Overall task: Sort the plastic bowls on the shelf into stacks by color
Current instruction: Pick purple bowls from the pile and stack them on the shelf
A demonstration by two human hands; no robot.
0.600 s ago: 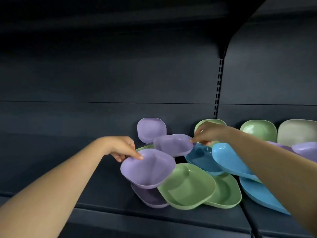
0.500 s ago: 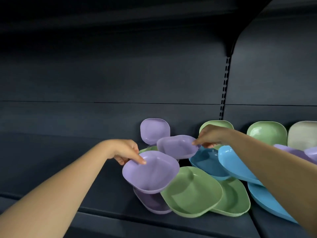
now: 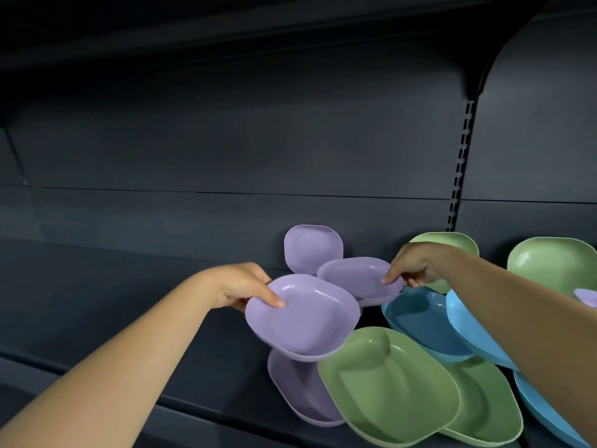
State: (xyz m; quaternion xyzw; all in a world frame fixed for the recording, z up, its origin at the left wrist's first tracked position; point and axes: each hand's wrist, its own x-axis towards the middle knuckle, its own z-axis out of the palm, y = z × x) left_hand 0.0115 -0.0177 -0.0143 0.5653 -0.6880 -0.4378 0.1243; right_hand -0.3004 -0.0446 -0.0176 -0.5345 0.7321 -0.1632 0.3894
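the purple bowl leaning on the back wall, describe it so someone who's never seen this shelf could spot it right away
Look at the dark back panel of the shelf, just left of the slotted upright. The purple bowl stands on edge against that panel, behind the two purple bowls that the hands hold. It is the only purple bowl upright and untouched; the others standing there are green.

Cut off at the right edge: a green bowl (image 3: 555, 266), a purple bowl (image 3: 586, 297) and a blue bowl (image 3: 546, 412). Half hidden beneath a lifted purple bowl (image 3: 307, 318): another purple bowl (image 3: 297, 389).
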